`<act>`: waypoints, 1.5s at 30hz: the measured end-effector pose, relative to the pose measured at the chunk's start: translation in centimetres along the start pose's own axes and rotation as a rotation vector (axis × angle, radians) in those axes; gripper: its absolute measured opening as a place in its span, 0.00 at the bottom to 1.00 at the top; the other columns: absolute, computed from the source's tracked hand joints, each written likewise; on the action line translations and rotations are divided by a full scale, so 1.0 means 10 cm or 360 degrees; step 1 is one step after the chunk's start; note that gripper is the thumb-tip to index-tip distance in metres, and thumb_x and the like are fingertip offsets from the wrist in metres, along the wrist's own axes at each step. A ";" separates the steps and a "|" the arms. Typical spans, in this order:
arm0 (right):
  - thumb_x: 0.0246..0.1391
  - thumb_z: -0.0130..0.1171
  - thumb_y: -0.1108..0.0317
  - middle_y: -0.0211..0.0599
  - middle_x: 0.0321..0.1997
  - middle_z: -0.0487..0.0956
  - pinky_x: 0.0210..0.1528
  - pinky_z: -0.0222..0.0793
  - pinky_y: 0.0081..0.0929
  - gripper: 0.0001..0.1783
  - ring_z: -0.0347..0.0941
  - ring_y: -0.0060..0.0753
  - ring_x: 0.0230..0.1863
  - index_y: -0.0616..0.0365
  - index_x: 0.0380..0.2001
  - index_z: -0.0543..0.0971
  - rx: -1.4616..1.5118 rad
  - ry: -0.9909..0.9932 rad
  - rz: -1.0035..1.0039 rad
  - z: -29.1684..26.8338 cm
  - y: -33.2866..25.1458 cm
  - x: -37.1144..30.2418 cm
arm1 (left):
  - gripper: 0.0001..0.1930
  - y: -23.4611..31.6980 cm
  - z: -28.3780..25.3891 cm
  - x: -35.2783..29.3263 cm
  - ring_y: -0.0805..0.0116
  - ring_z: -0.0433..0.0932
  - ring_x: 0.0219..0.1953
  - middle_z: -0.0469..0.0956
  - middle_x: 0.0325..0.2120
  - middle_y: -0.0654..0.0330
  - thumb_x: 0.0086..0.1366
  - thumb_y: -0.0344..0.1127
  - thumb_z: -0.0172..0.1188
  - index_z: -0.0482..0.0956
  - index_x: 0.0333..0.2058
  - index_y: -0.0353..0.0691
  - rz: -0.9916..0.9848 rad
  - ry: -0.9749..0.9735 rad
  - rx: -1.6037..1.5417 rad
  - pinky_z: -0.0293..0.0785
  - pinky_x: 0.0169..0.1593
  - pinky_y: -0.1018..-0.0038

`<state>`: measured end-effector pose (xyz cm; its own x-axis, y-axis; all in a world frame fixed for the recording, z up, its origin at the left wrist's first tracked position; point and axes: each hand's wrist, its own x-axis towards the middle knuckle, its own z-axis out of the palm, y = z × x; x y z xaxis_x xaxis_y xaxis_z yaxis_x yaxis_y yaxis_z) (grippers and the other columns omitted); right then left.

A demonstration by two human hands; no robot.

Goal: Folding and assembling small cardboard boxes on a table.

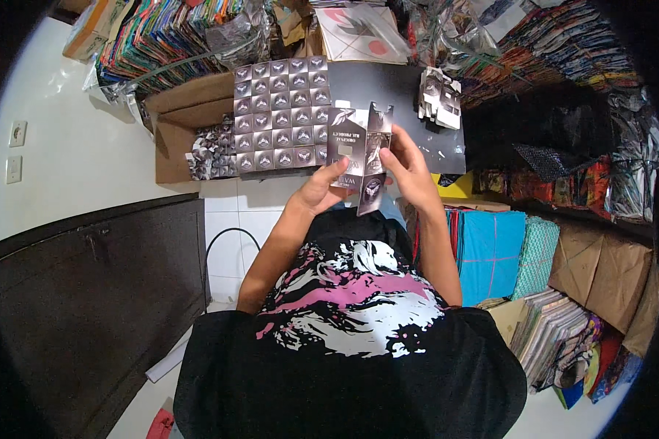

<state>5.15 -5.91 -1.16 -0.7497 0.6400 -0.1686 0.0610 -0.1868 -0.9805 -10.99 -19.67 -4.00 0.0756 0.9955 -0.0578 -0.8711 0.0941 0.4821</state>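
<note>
Between my two hands is a dark grey and silver folding carton [349,155], partly unfolded, with its end flaps standing out. My left hand [321,186] grips its lower left edge, thumb on the front panel. My right hand [410,167] holds its right side, thumb pressed on the side panel. Just left of the carton, rows of made-up small boxes [280,115] stand packed together on the dark table [384,77], their tops showing a pale emblem. A small stack of flat cartons [439,99] lies at the table's right end.
An open cardboard box [174,150] at the left holds more small boxes [212,152]. Plastic-wrapped stacks [172,40] line the back. Shelves at the right carry blue packs [490,256] and brown paper parcels [589,267]. A dark cabinet [95,314] stands at the left.
</note>
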 end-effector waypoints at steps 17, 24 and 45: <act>0.62 0.70 0.66 0.49 0.67 0.72 0.62 0.74 0.37 0.44 0.74 0.39 0.63 0.53 0.76 0.59 -0.0133 0.0038 0.0057 -0.01 0.07 -0.01 | 0.38 0.01 -0.01 0.09 0.71 0.80 0.52 0.80 0.52 0.56 0.61 0.39 0.79 0.69 0.62 0.29 0.0295 0.0684 0.1104 0.77 0.56 0.72; 0.57 0.72 0.70 0.45 0.70 0.71 0.66 0.70 0.39 0.47 0.69 0.40 0.69 0.53 0.76 0.59 -0.0152 -0.0151 -0.0139 -0.05 -0.02 -0.09 | 0.40 0.14 0.13 0.03 0.68 0.83 0.50 0.84 0.45 0.54 0.51 0.40 0.84 0.74 0.58 0.31 0.0612 0.0694 0.1772 0.79 0.56 0.69; 0.59 0.71 0.70 0.41 0.53 0.79 0.51 0.79 0.31 0.16 0.79 0.32 0.51 0.59 0.49 0.81 -0.0502 0.0255 -0.0188 0.12 -0.16 -0.06 | 0.43 0.07 0.20 0.06 0.58 0.84 0.46 0.82 0.48 0.49 0.51 0.46 0.82 0.74 0.62 0.33 0.0645 0.1043 0.2109 0.79 0.52 0.65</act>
<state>4.71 -6.93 0.60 -0.6524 0.7567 -0.0419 0.1993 0.1180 -0.9728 -10.58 -19.02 -1.97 -0.5833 0.8089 0.0737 0.2927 0.1247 0.9480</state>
